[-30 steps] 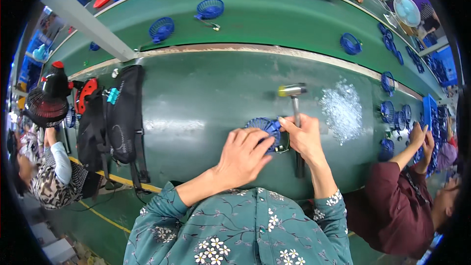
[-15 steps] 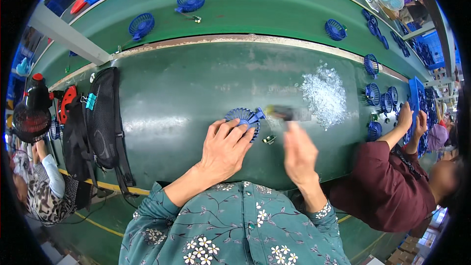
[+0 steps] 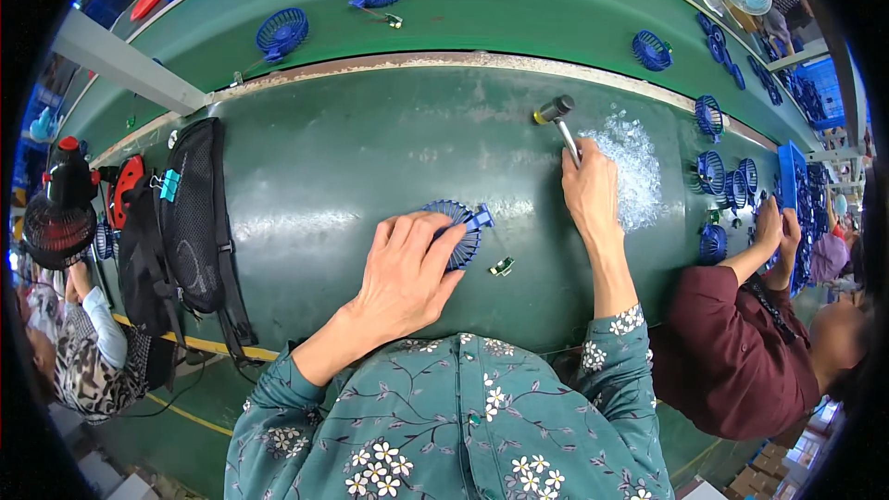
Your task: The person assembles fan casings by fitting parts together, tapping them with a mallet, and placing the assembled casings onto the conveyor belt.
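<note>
My left hand [image 3: 400,268] rests over a round blue plastic fan housing [image 3: 469,244], fingers curled on its slatted side and pressing it to the green table. A short blue stub sticks out at the housing's upper right. Just right of it lies a small circuit board [image 3: 502,267]. Away to the right, my right hand [image 3: 591,187] is closed round the metal handle of a small mallet [image 3: 556,110], whose black head with a yellowish face is raised toward the far side. Beside this hand is a pile of small clear pieces [image 3: 641,167].
A black mesh bag [image 3: 194,213] lies at the left, near a small dark fan [image 3: 63,213]. Beyond the table's far ledge, a green belt [image 3: 509,14] carries several blue housings. On the right, a co-worker in maroon [image 3: 732,352] handles parts beside a blue bin [image 3: 789,176].
My right hand has moved up and right with the mallet, away from the fan housing. My left hand has shifted slightly left, still on the housing. Housings on the belt have moved right.
</note>
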`<state>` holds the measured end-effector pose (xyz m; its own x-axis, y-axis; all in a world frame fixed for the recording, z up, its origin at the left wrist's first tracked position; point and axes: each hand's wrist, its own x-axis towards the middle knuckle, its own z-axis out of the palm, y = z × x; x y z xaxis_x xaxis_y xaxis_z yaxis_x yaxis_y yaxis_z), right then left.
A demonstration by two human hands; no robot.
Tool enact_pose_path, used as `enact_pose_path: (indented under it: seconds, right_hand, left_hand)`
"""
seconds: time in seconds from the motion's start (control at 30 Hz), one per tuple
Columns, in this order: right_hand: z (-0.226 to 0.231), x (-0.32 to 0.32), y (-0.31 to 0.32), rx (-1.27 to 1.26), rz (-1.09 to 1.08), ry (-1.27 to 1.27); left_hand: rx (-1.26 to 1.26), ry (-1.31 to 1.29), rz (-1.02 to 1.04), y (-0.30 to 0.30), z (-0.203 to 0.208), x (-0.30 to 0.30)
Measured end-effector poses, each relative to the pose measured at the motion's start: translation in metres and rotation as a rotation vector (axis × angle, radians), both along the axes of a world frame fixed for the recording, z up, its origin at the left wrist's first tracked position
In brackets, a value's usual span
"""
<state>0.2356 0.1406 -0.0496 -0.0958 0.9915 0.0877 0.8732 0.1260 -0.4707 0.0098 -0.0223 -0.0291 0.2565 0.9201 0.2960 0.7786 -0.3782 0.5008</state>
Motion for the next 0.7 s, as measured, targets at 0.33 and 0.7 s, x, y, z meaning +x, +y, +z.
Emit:
enact_pose_path:
  seconds: [0.33, 0.7]
  right_hand:
    - [0.014, 0.009, -0.032, -0.106, 0.0, 0.309]
    - [0.002, 0.005, -0.074, -1.123, 0.0, 1.525]
  left_hand:
    - [-0.044, 0.052, 0.15, 0.012, -0.012, 0.011]
    - [0.019, -0.215, -0.03, 0.008, -0.003, 0.011]
